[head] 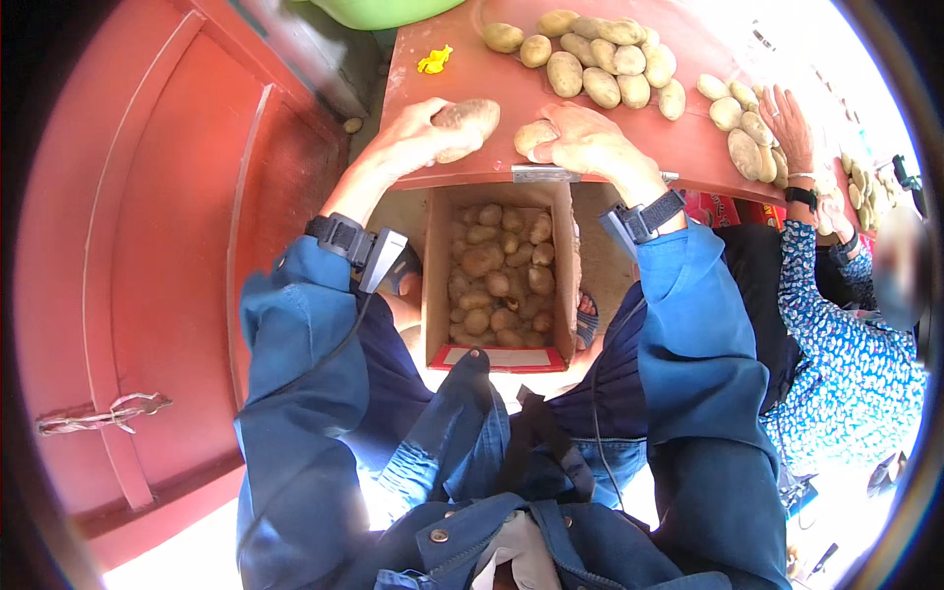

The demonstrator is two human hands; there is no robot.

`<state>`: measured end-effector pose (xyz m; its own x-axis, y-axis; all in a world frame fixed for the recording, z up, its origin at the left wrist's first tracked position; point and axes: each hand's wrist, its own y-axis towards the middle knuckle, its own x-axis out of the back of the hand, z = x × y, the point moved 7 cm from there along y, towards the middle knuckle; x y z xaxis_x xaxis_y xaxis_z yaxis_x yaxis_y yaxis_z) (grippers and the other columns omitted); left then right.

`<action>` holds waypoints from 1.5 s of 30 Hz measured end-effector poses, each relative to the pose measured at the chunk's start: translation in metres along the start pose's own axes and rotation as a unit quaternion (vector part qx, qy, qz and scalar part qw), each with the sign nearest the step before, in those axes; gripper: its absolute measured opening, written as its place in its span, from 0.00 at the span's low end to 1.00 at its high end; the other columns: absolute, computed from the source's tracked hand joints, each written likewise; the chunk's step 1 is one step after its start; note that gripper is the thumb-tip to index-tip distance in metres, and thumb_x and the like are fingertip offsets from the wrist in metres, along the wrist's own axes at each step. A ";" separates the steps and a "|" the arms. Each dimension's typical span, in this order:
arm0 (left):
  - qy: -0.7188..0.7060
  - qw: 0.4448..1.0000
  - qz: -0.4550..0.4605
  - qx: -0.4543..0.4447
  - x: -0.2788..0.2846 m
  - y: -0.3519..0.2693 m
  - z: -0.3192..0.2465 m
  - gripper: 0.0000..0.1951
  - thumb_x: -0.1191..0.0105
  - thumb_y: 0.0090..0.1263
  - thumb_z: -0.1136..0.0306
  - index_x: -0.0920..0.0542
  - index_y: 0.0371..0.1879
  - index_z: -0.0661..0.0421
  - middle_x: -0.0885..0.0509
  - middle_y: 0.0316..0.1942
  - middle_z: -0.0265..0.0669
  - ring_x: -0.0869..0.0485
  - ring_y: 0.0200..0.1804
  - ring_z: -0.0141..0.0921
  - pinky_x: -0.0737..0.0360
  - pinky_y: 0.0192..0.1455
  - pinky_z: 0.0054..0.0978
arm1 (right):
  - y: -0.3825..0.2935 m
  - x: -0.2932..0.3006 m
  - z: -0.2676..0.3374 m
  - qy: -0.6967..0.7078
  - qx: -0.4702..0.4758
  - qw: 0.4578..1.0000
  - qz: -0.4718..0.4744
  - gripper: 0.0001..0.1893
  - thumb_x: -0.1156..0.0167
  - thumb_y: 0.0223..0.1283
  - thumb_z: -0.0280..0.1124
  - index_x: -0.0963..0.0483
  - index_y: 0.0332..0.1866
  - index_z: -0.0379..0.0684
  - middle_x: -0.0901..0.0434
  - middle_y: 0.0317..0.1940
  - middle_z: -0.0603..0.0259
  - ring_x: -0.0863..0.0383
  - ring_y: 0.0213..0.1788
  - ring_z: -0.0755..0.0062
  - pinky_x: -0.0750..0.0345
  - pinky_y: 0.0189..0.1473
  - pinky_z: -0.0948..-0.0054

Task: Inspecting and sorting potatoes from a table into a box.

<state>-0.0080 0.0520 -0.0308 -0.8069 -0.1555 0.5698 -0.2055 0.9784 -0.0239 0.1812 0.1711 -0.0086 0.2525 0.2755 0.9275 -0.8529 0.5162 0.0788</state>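
Observation:
My left hand (414, 136) is closed around a large potato (472, 125) over the near edge of the red table (413, 169). To its right, my right hand (582, 140) grips a smaller potato (532, 137) just above the tabletop. Beyond my right hand lies a pile of potatoes (601, 90). Between my legs, below the table edge, stands a cardboard box (437, 280) with many potatoes (483, 259) inside.
A co-worker's hand (789, 122) rests beside another potato group (745, 151) at the right. A yellow scrap (434, 59) lies on the table. A green basin (383, 9) is at the top, a red door (169, 243) at the left, and a single potato (353, 125) near it.

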 end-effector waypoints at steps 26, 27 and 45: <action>-0.015 0.964 0.264 0.034 -0.067 -0.063 0.018 0.29 0.37 0.65 0.54 0.19 0.62 0.59 0.14 0.54 0.40 0.18 0.57 0.36 0.22 0.61 0.36 | -0.032 -0.008 -0.006 0.627 0.042 0.778 0.013 0.11 0.33 0.63 0.22 0.21 0.49 0.33 0.18 0.46 0.57 0.19 0.55 0.66 0.26 0.61 0.67; 0.038 0.954 0.296 0.016 -0.082 -0.062 0.018 0.29 0.36 0.65 0.54 0.19 0.63 0.58 0.14 0.55 0.41 0.18 0.60 0.37 0.22 0.63 0.37 | -0.037 -0.005 -0.004 0.670 0.063 0.738 0.053 0.11 0.33 0.63 0.23 0.21 0.48 0.32 0.18 0.45 0.57 0.20 0.53 0.66 0.26 0.60 0.66; 0.222 0.923 0.314 -0.009 -0.125 -0.062 -0.001 0.30 0.33 0.66 0.66 0.23 0.67 0.62 0.15 0.59 0.53 0.15 0.61 0.46 0.19 0.63 0.41 | -0.035 0.082 0.035 0.114 0.055 0.989 0.082 0.16 0.32 0.60 0.33 0.20 0.47 0.32 0.16 0.44 0.52 0.17 0.50 0.60 0.24 0.54 0.67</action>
<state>0.1061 0.0111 -0.1002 -0.4567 0.5106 0.7285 0.2376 0.8592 -0.4532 0.2153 0.1472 0.0776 0.1915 0.5303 0.8259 -0.9321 0.3618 -0.0162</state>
